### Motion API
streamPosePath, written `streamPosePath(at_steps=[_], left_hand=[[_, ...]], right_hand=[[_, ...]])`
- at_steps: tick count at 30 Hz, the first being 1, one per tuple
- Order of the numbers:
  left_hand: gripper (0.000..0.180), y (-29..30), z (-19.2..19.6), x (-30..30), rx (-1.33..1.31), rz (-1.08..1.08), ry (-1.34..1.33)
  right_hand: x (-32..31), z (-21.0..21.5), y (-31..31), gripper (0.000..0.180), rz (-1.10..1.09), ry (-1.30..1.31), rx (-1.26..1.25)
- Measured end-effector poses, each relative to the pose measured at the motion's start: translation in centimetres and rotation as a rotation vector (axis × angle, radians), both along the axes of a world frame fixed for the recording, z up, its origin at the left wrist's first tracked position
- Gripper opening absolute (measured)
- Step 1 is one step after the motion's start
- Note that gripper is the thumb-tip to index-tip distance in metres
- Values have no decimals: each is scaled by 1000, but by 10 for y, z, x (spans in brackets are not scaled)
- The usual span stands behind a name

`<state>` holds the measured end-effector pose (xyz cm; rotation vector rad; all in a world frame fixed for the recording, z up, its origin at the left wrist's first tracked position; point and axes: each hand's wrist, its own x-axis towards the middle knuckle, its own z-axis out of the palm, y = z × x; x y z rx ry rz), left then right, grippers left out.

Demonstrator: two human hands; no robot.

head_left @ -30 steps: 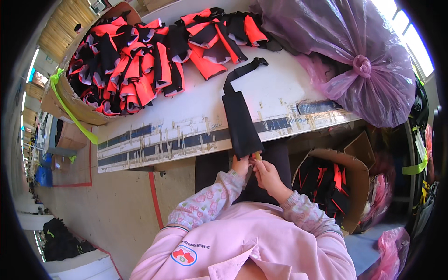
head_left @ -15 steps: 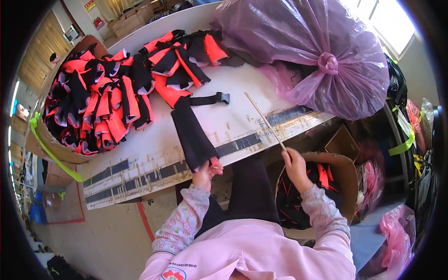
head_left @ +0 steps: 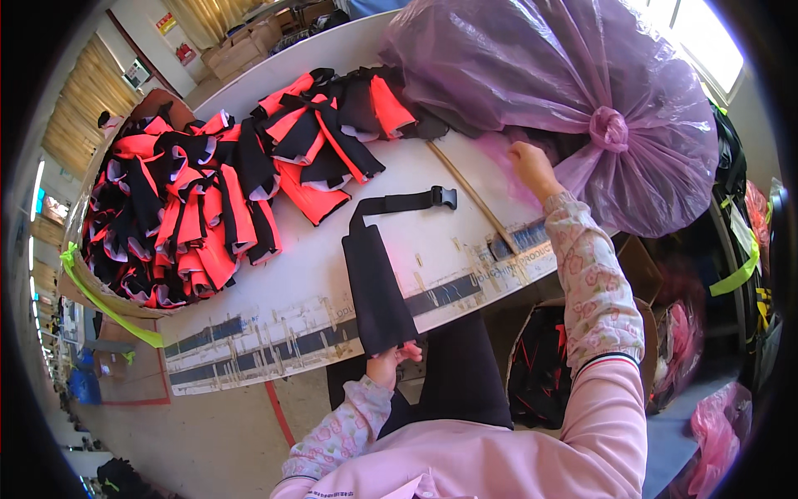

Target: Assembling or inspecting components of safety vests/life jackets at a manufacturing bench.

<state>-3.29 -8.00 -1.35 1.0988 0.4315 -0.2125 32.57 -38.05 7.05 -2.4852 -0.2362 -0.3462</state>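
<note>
A flat black fabric belt [head_left: 378, 291] with a narrow strap lies on the white table. Its strap ends in a dark plastic buckle [head_left: 445, 197]. At the table's front edge, my left hand [head_left: 386, 364] is closed on the belt's near end, some fingertips showing beyond the cloth. Farther off, my right hand [head_left: 534, 169] is beside the big purple plastic bag [head_left: 549, 50], fingers curled together. I cannot make out what, if anything, is between them. Left of that hand, a thin wooden stick [head_left: 472, 195] rests on the table, untouched.
A heap of black and bright coral fabric pieces [head_left: 199, 208] fills a carton at the left, and more [head_left: 320, 125] lie behind the belt. Below the table's right edge stands a carton with black and red items [head_left: 539, 366]. Pink plastic bags [head_left: 719, 432] are at the lower right.
My right hand has let go of the stick, now lying on the table, and has reached forward to the purple bag. The belt's buckle strap has shifted nearer.
</note>
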Motion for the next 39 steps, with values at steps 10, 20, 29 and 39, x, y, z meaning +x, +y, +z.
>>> streamPosePath(at_steps=[10, 20, 29, 39], left_hand=[[16, -3, 6, 0, 62, -37, -31], [21, 5, 5, 2, 88, -57, -4], [21, 6, -5, -3, 145, -114, -28], [19, 6, -35, -13, 130, 35, -27]], right_hand=[[65, -41, 143, 24, 277, -256, -613], [98, -48, 186, 39, 63, -93, -849], [96, -14, 100, 18, 146, -274, -701], [134, -49, 174, 18, 207, -382, -733]])
